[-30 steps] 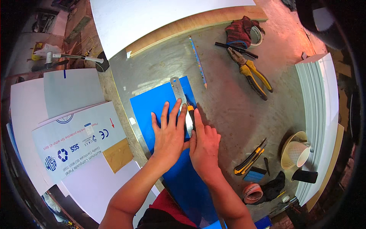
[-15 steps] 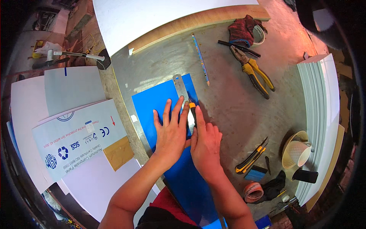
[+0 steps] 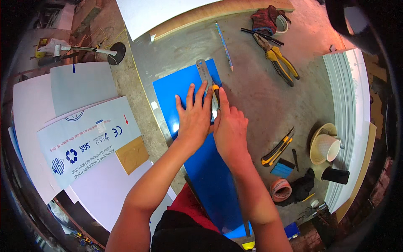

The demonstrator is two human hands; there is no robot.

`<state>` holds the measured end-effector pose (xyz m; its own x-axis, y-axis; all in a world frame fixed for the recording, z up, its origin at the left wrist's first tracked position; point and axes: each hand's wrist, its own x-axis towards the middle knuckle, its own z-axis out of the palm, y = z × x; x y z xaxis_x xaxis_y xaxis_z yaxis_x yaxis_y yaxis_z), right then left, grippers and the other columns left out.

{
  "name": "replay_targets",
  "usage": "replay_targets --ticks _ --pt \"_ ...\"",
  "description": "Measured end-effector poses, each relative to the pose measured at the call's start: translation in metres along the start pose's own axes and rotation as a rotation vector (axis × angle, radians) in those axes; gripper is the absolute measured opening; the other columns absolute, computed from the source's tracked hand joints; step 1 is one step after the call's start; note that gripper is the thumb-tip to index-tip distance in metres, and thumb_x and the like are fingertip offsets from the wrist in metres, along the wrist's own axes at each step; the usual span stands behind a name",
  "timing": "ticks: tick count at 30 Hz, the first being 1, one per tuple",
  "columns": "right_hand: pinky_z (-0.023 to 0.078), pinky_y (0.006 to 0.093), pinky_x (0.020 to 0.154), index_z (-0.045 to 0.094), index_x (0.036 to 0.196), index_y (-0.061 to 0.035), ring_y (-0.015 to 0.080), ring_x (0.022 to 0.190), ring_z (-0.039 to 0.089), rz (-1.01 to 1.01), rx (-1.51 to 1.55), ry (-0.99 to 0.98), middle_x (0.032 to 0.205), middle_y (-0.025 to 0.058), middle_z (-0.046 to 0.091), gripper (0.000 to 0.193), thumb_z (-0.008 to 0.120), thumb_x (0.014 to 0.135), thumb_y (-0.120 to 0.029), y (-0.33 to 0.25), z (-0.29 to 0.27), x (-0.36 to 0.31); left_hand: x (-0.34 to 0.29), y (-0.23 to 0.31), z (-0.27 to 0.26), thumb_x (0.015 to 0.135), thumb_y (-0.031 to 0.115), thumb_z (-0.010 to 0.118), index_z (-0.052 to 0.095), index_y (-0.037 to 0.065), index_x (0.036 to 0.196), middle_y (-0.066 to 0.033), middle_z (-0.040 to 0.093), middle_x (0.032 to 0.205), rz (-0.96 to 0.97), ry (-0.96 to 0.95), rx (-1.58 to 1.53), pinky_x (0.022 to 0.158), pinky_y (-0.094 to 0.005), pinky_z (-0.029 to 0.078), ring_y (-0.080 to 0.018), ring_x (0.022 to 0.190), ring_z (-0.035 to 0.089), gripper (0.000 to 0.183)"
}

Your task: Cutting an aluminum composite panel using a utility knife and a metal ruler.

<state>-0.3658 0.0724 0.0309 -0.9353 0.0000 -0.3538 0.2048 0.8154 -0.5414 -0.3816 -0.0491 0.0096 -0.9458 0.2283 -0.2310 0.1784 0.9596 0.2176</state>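
Note:
A long blue sheet point(image 3: 205, 180) lies lengthwise on the metal table, running from its middle to my body. On its far right part lies a steel ruler point(image 3: 202, 69), close to the right edge. My left hand point(image 3: 194, 119) is spread flat, its fingers pressing the ruler onto the sheet. In my right hand point(image 3: 230, 126) is a yellow-and-black utility knife point(image 3: 215, 90), index finger stretched along it and the other fingers curled. The knife runs beside the ruler's right edge; its blade tip is too small to make out. A pencil point(image 3: 224, 48) lies beyond the sheet.
Pliers point(image 3: 277, 59), a knitted glove point(image 3: 264, 20) and a tape roll lie far right. Another utility knife point(image 3: 278, 146), an orange tape roll point(image 3: 280, 190), a cup point(image 3: 331, 149) and a phone point(image 3: 336, 175) are nearer. Stacked panels point(image 3: 348, 126) stand right; printed sheets point(image 3: 84, 138) lie left.
The whole view has shifted, so the table and tools sit higher in the picture. Both hands stay at the ruler, with the knife still alongside it.

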Motion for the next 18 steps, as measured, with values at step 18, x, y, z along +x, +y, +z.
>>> replay_targets --ticks 18 --pt "0.049 0.0554 0.083 0.038 0.163 -0.0157 0.0384 0.095 0.065 0.017 -0.078 0.02 0.1 0.0185 0.067 0.071 0.063 0.097 -0.01 0.036 0.002 -0.096 -0.001 -0.003 0.0 0.063 0.048 0.095 0.038 0.014 0.161 -0.0072 0.029 0.17 0.026 0.045 -0.049 0.116 -0.0772 0.026 -0.0397 0.156 0.027 0.118"
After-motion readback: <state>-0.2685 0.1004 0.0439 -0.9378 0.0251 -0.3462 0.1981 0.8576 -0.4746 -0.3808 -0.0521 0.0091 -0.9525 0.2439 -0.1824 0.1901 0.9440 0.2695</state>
